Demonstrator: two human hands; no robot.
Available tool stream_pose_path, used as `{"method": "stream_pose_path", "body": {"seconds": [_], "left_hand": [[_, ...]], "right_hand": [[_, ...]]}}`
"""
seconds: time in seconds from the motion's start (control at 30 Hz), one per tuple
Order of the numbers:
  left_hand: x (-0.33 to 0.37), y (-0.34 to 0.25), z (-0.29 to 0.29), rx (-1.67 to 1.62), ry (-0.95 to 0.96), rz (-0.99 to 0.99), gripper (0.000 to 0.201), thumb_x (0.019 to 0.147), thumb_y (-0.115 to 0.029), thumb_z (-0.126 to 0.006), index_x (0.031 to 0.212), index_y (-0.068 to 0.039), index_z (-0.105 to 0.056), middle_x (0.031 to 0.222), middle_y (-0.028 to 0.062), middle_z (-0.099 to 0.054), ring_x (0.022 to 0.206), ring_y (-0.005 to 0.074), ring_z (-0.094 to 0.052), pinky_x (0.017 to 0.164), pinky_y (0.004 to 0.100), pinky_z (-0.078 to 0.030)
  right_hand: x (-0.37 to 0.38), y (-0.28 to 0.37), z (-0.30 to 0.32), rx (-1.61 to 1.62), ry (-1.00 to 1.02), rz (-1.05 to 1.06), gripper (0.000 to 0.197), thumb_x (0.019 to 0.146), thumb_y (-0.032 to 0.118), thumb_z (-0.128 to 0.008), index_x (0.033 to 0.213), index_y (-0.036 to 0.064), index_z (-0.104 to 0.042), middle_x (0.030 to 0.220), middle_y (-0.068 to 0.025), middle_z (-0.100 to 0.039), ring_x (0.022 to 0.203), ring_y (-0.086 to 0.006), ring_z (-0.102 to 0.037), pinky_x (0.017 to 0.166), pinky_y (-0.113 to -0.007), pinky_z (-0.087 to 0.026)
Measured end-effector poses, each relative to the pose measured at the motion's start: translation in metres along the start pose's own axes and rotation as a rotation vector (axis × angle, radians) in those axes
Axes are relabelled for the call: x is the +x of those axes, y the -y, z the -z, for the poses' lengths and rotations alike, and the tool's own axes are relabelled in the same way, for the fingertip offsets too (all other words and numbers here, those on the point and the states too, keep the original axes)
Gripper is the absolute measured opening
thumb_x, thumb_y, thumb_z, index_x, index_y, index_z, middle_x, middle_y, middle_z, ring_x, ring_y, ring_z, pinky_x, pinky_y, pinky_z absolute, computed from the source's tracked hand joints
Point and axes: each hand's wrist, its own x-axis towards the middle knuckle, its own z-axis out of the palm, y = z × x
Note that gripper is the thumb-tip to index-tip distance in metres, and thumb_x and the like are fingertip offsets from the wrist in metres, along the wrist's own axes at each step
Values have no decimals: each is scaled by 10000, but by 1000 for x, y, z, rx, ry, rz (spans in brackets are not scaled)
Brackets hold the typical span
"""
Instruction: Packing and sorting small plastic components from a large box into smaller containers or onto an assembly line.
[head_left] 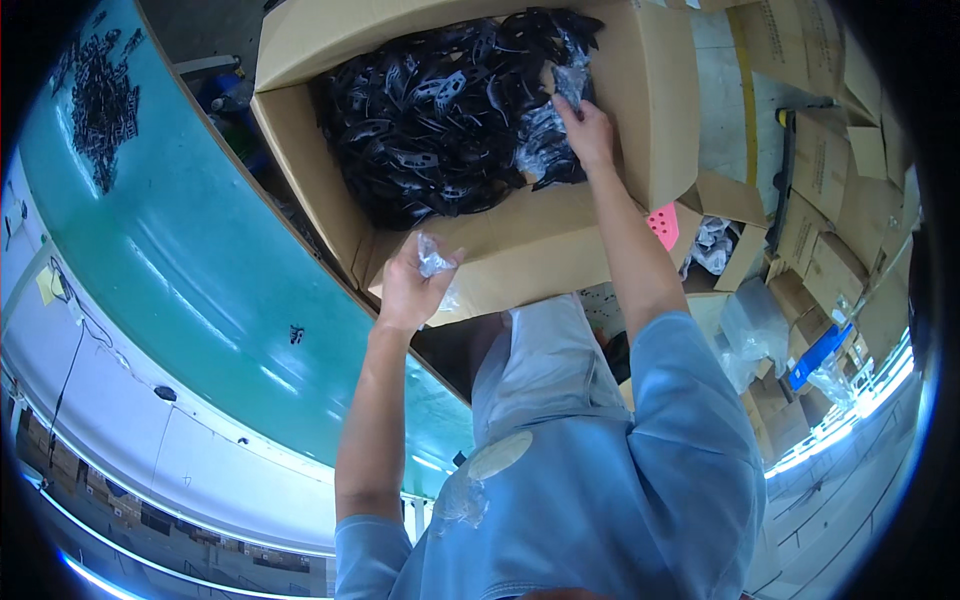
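A large cardboard box (655, 110) stands open before me, heaped with black curved plastic parts (430, 125) that have slots cut in them. My left hand (408, 288) is raised at the box's near left edge, its fingers closed on crumpled clear plastic film (432, 258). Inside the right end of the box, my right hand (590, 135) pinches a clear plastic bag (570, 84). More clear plastic (540, 135) lies over the parts just left of that hand. What the bag holds, if anything, I cannot make out.
Along the left runs a green-topped table (200, 240) with a pile of small black parts (103, 110) at its far end and a small black piece (296, 334) nearer. Right of me are a smaller box with plastic wrap (710, 245), a pink perforated piece (663, 226) and stacked cartons (825, 170).
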Motion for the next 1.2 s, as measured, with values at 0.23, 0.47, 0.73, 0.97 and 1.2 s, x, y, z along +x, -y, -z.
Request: {"method": "stream_pose_path", "body": {"seconds": [0.23, 0.47, 0.73, 0.97, 1.2], "left_hand": [[40, -29, -39, -369, -48, 78, 369, 891, -339, -692, 1025, 4, -669, 766, 63, -647, 682, 100, -552, 646, 282, -467], [53, -32, -22, -370, -47, -2, 298, 953, -272, -626, 880, 10, -690, 683, 18, -627, 653, 85, -509, 613, 278, -449], [53, 0, 9, -11, 54, 44, 129, 864, -136, -684, 849, -8, -668, 755, 71, -642, 624, 159, -555, 649, 295, -470], [40, -16, 35, -331, -83, -239, 73, 728, 12, -640, 767, 53, -594, 1074, 104, -637, 791, 133, -583, 710, 262, -458], [31, -32, 20, -420, 3, -59, 172, 790, -109, -739, 821, -26, -592, 733, -15, -588, 675, 49, -508, 597, 242, -433]], "right_hand": [[-128, 72, -19, 1342, 452, -173, 290, 984, 337, -566, 945, 66, -661, 878, 2, -642, 786, -94, -595, 701, -255, -486], [-158, 71, -30, 1145, 581, -129, 278, 969, 329, -592, 1016, 67, -676, 912, 6, -659, 766, -80, -594, 677, -260, -502], [4, -40, -16, 283, -314, 31, 425, 894, 373, -636, 1149, 33, -653, 890, -133, -706, 805, -248, -676, 763, -357, -528], [28, -23, -16, -244, -252, 103, 369, 828, 413, -694, 963, 70, -713, 910, -163, -705, 844, -348, -672, 746, -441, -522], [-58, 52, 1, 350, -152, 457, 206, 900, 193, -661, 939, -9, -667, 735, -52, -574, 666, -146, -539, 629, -276, -437]]}}
